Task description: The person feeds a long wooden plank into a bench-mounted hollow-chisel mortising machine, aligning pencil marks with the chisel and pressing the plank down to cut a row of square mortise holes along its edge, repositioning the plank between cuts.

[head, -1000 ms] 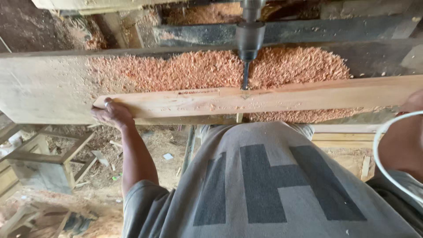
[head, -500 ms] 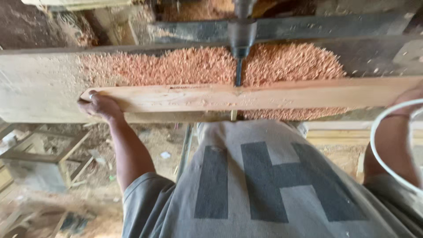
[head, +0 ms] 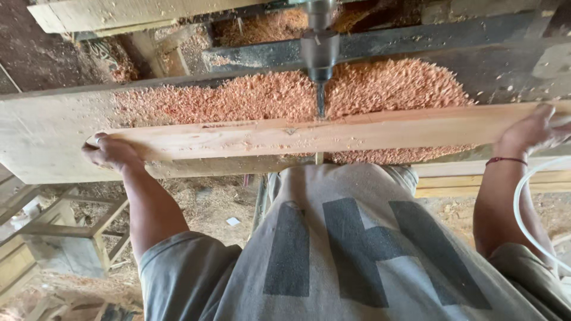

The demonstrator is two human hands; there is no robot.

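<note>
While our left hand point(head: 110, 151) curls its fingers point(head: 95, 141) narrow around the left end of the long wooden board point(head: 333, 134), our right hand point(head: 535, 132) lies over the board's right end, fingers folded down on its top edge, gripping it. Both hands hold the same board, one at each end, well apart. A thin red band point(head: 505, 160) sits on the right wrist.

We see the board lying flat and lengthways across the wide tabletop point(head: 41, 134), running nearly from the left hand to the right picture edge, slightly tilted up toward the right. Pencil marks and a few loose chips show on its upper face near the middle.

A drill bit point(head: 321, 106) comes straight down from a metal chuck point(head: 319, 53) and meets the board's far edge at about its middle; whether the tip is in the wood we cannot tell.

Behind the board a thick heap of reddish wood shavings point(head: 392, 83) covers the tabletop, touching the board's far edge and spilling under it on the right. More shavings fill the dark metal machine frame point(head: 428, 35) behind the chuck.

No containers show clearly; shavings sit loose.

Near our right arm a white hose point(head: 523, 214) loops. Below the tabletop, at left, a wooden stool frame point(head: 65, 232) stands on a shaving-strewn floor point(head: 208, 208). Our grey shirt point(head: 357, 255) fills the lower middle.
</note>
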